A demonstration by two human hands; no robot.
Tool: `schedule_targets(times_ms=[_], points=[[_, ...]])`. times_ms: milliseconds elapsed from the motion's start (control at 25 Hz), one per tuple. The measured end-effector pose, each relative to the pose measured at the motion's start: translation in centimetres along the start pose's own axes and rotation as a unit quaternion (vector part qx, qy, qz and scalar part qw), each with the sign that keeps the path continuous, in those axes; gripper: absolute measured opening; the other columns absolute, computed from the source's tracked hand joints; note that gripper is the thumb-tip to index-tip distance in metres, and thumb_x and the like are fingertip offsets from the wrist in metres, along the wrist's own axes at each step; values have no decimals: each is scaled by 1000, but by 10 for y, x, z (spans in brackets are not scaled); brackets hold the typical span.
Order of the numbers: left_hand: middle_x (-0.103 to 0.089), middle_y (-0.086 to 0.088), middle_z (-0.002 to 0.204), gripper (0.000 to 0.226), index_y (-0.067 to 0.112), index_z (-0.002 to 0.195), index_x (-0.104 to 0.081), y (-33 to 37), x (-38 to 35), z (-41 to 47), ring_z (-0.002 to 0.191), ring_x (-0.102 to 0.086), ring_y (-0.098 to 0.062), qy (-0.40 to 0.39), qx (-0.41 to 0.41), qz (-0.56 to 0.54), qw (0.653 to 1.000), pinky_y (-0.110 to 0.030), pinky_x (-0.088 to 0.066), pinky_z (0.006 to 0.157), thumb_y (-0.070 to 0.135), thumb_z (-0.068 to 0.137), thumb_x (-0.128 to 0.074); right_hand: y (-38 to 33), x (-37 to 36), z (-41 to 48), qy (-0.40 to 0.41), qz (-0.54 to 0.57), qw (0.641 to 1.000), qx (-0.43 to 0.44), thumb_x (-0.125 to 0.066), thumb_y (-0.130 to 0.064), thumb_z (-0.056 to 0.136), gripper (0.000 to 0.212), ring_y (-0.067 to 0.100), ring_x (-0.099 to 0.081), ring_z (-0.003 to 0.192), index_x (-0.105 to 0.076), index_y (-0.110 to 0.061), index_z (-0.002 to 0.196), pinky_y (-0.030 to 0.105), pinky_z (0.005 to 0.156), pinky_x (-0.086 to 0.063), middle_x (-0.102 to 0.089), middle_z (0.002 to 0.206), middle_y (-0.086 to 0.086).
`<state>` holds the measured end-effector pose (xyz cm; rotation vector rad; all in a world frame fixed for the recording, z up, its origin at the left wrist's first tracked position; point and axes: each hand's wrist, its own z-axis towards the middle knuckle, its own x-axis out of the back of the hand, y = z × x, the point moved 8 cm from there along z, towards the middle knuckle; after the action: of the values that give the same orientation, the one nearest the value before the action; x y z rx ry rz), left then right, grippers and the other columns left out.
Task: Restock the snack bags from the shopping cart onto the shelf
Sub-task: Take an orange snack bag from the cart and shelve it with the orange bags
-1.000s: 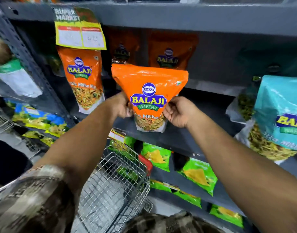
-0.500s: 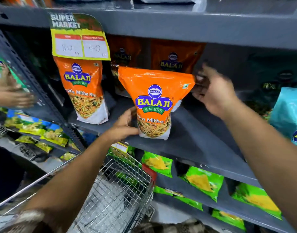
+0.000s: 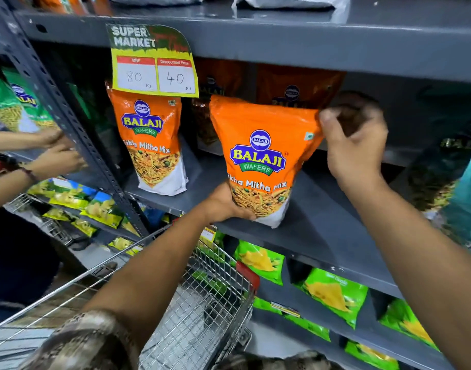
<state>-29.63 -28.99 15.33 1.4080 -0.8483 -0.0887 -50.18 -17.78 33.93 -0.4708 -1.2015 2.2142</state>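
Note:
An orange Balaji Tikha Mitha Mix bag [image 3: 263,156] stands upright on the grey shelf [image 3: 317,222], slightly tilted. My left hand [image 3: 223,204] grips its lower left corner from below. My right hand [image 3: 354,140] pinches its top right corner with thumb and fingers. A second, identical orange bag [image 3: 151,145] stands to the left under a price tag. More orange bags [image 3: 295,89] stand in shadow behind. The wire shopping cart [image 3: 202,303] sits below my left arm; I see no snack bags in the part of its basket that shows.
A yellow "Super Market" price tag [image 3: 154,73] hangs from the upper shelf edge. Green chip bags [image 3: 333,297] fill the lower shelves. Teal bags [image 3: 466,193] stand at the right. Another person's hands [image 3: 55,153] work at the neighbouring shelf bay beyond the upright post [image 3: 77,134].
My right hand let go of the bag's side, rose, and now pinches its top right corner. My left hand slid lower on the bag, which now stands on the shelf.

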Motion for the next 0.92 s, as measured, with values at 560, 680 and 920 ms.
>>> schedule_targets(times_ms=[560,680,920], points=[[-71,4,111,78,25,113,-58,-13,21,-3,103,-66,-11,-2,-12,1,1000,-42,-54,94,34,43,-93,150,-69,-106,-341,-94,913,-203,-67,-54,70,71,15,-51,126,-35,-44,132,51,105,-42,-55,135,-9],[-69,1,115,83,23,116,-56,-8,20,-5,106,-65,-15,-7,-10,0,1000,-47,-52,97,33,42,-93,144,-74,-108,-356,-69,908,-208,-66,-48,74,72,14,-48,129,-30,-44,136,49,108,-40,-51,139,-11],[-57,9,106,86,32,102,-43,-15,28,-84,98,-54,-6,261,-1,-30,965,-18,-43,90,61,33,-85,80,3,-113,-232,-165,953,-104,-63,-45,78,77,8,-40,133,-23,-33,143,22,111,-31,-41,142,-6]])
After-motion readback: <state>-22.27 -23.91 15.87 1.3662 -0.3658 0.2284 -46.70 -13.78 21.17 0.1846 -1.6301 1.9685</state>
